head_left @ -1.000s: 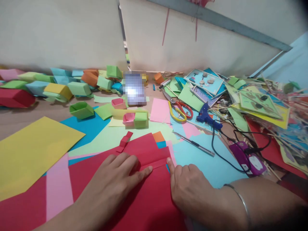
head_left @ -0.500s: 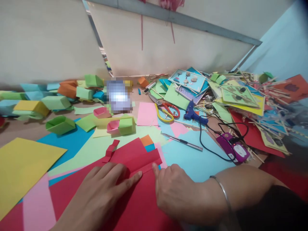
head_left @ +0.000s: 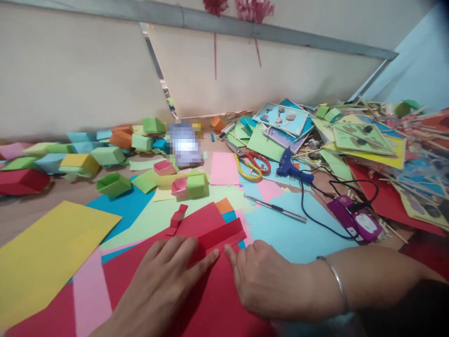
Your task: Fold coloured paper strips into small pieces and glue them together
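Observation:
A sheet of red paper (head_left: pixel 217 290) lies in front of me, with a folded red strip (head_left: pixel 224 236) along its upper part. My left hand (head_left: pixel 161 271) rests on the paper, its fingers laid over the left end of the strip and its thumb stretched along the fold. From the right, my right hand (head_left: pixel 270 278) presses one outstretched digit on the fold, close to the left thumb. The other right fingers are curled in, and nothing shows in them. A small folded red piece (head_left: pixel 177 220) lies just beyond my left hand.
Paper boxes (head_left: pixel 108 156) line the back left. Scissors (head_left: pixel 250 168), a blue glue gun (head_left: pixel 291 168) with a black cord, a craft knife (head_left: pixel 275 208) and a purple box (head_left: pixel 356 220) lie right of centre. Yellow paper (head_left: pixel 59 252) covers the left; picture cards (head_left: pixel 282 117) pile up behind.
The view has turned left, so everything sits further right. My right hand's pressing digit has come nearer to my left thumb along the fold.

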A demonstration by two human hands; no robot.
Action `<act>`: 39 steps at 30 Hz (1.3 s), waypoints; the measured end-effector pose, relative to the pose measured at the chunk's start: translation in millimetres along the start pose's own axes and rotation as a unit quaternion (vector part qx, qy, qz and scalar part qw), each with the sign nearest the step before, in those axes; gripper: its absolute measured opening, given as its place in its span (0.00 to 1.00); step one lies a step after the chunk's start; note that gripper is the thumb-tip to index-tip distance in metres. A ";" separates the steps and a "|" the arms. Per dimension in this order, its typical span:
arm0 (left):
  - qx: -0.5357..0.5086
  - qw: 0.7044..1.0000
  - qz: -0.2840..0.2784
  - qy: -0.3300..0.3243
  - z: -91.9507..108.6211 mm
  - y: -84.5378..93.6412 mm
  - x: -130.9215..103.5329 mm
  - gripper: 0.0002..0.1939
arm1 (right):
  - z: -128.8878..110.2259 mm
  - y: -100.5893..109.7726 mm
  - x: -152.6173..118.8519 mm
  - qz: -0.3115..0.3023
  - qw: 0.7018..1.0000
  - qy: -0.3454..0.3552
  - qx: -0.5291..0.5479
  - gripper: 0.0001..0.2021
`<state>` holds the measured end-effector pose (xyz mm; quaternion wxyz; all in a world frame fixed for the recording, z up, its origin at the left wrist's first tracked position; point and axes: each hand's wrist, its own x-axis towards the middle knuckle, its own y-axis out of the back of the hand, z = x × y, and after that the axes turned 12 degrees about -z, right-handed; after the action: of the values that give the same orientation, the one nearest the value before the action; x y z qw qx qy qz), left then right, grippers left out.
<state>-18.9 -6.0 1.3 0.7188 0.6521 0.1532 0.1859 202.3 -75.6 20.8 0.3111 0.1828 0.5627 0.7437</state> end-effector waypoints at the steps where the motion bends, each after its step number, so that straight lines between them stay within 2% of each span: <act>1: 0.028 1.000 -0.009 -0.006 3.0 2.0 -2.4 0.21 | 1.2 -1.1 0.8 -0.002 1.000 0.009 -0.003 0.15; 5: 0.135 0.989 -0.054 0.012 16.4 5.4 -15.8 0.21 | 3.9 -4.9 2.1 0.002 1.000 0.018 -0.012 0.09; 9: 0.177 0.979 -0.095 0.041 21.9 3.6 -27.9 0.20 | 2.8 -10.5 1.9 0.019 1.000 0.015 -0.016 0.06; 15: 0.267 0.946 -0.182 -0.004 9.2 14.1 -45.3 0.20 | -2.8 -19.5 -0.1 0.024 1.000 -0.002 -0.018 0.05; 18: 0.225 0.954 -0.200 0.014 6.1 19.4 -45.8 0.18 | -4.1 -20.4 -0.3 0.041 0.999 -0.021 -0.006 0.07; 22: 0.172 0.967 -0.175 0.063 19.2 12.4 -35.8 0.18 | -0.5 -16.2 5.5 0.113 0.991 -0.051 0.047 0.13; 24: 0.179 0.971 -0.151 0.056 28.0 5.7 -31.0 0.21 | 1.3 -15.5 9.7 0.136 0.987 -0.045 0.070 0.12; 27: 0.186 0.975 -0.123 0.021 32.4 2.6 -28.3 0.25 | 0.5 -19.3 14.0 0.125 0.987 -0.019 0.102 0.10; 31: 0.155 0.984 -0.086 0.024 17.2 15.6 -29.4 0.24 | -4.8 -26.8 14.8 0.101 0.986 -0.018 0.131 0.10; 34: 0.118 0.990 -0.053 0.060 2.1 24.3 -26.8 0.16 | -5.7 -28.8 13.8 0.115 0.985 -0.026 0.126 0.11; 39: 0.061 0.990 -0.031 0.122 -7.8 19.3 -17.4 0.11 | -0.8 -28.3 12.3 0.137 0.985 -0.006 0.106 0.13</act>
<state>-39.2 -5.7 19.3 0.6589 0.6625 0.2711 0.2314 199.9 -63.0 -7.3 0.1885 0.2948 0.6063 0.7142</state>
